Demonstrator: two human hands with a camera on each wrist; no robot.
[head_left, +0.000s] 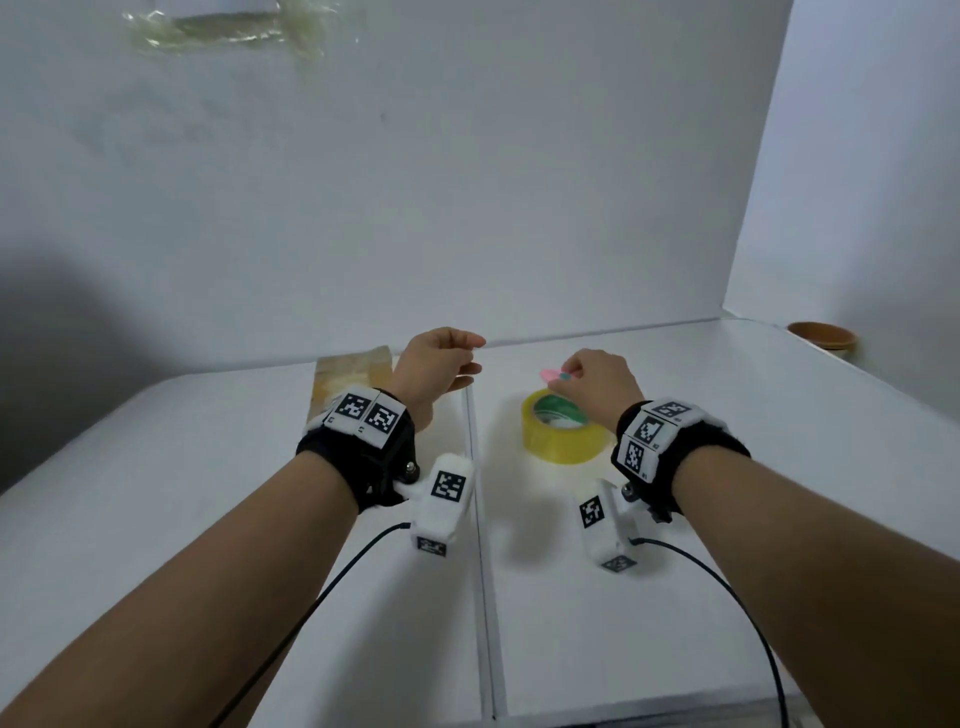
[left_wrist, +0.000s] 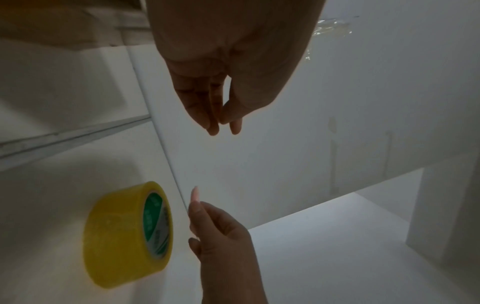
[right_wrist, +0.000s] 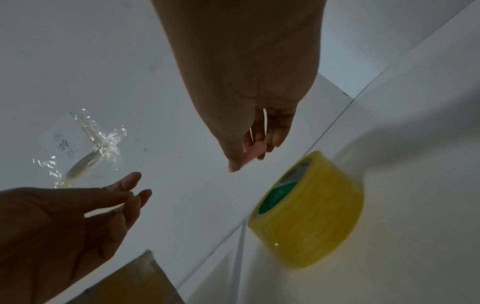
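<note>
Right hand (head_left: 597, 376) pinches a pink piece (head_left: 555, 374) above the tape roll (head_left: 561, 427); left hand (head_left: 436, 369) empty.

On the counter (head_left: 208, 493), the tape roll (head_left: 561, 428) lies flat just right of the centre seam (head_left: 475, 467). The right hand (head_left: 597, 382) hangs over the roll's far rim, at its 12 o'clock. The left hand (head_left: 439, 371) is at the roll's 10 o'clock, across the seam. A flat packet (head_left: 353, 376) lies at the left hand's 9 o'clock, against the back wall (head_left: 467, 182). A bowl (head_left: 821, 336) stands far off at 2 o'clock.
</note>
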